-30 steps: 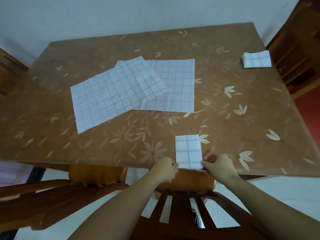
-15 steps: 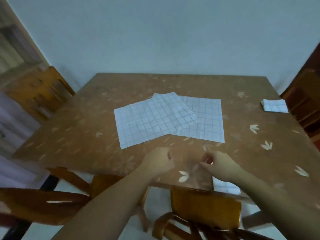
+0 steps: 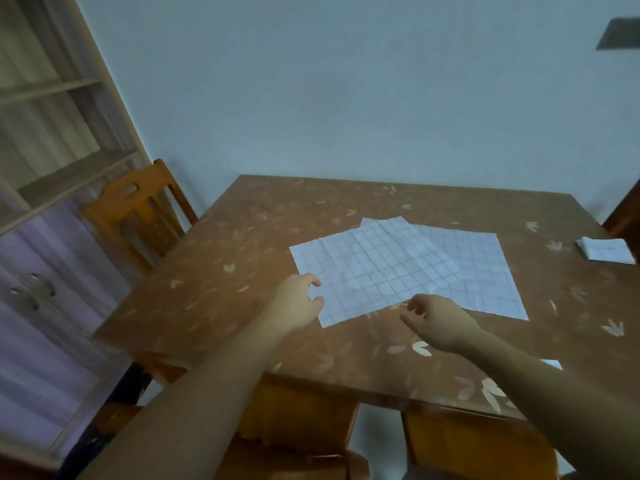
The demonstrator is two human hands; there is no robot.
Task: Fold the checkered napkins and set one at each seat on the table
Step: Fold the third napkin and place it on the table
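We face a plain, pale blue-grey wall (image 3: 346, 98) in dim, cool light. Before it stands a brown table (image 3: 225, 271) whose top bears a pale flower-and-leaf pattern. A wooden chair (image 3: 138, 209) with a slatted back sits at its left side, and more orange-brown chair wood (image 3: 298, 414) shows under the near edge. At far left we see open shelves (image 3: 52, 133) and, below them, a purplish front (image 3: 31, 341) with small dark knobs. Dark wood furniture (image 3: 625, 216) edges the right.

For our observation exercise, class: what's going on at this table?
A person's left hand and right hand hover at the near edge of the top napkin, which lies unfolded over the lower napkin on the table; neither grips it yet. One folded napkin lies at the right side, a second folded napkin at the near edge.
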